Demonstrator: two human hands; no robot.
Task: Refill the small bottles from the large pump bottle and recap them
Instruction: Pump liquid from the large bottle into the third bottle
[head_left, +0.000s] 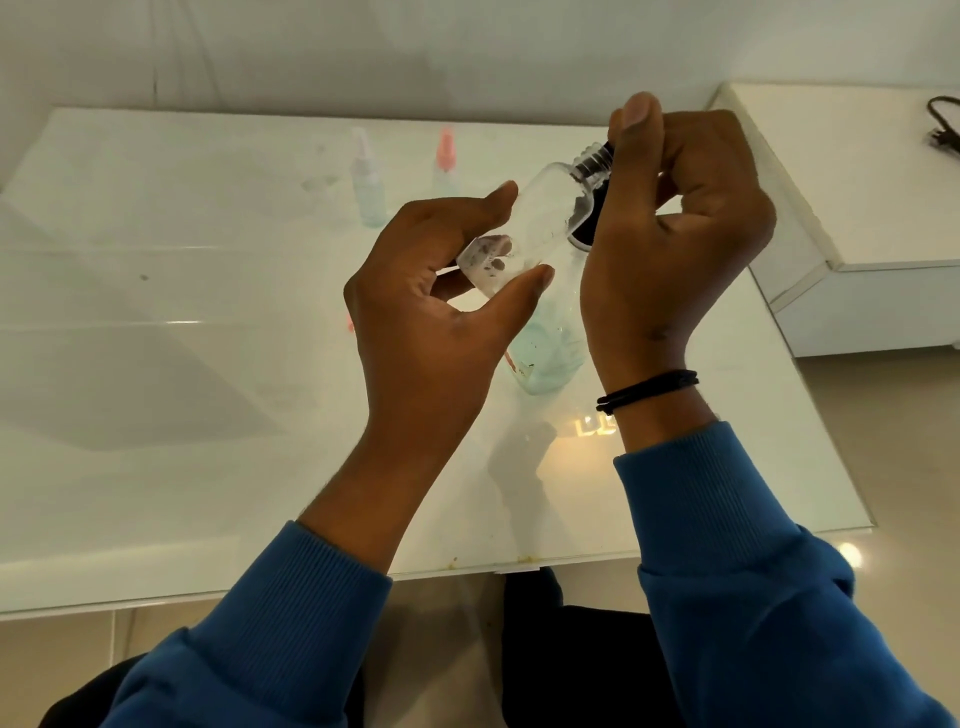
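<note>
My left hand (441, 291) grips a small clear bottle (535, 218), tilted with its threaded neck up to the right, above the table. My right hand (675, 218) pinches a black cap part (605, 153) at that neck. Just below them stands the large clear bottle (545, 348) with pale blue-green liquid; its black pump top (587, 223) is mostly hidden behind my right hand. Two small spray bottles stand at the back: one with a pale top (368, 182) and one with a pink top (447, 161).
The white glossy table (182, 364) spreads left and toward me. A white box-like unit (857, 208) stands at the right, with a black cable (943, 124) on top. A small pink item (350, 323) peeks out left of my left wrist.
</note>
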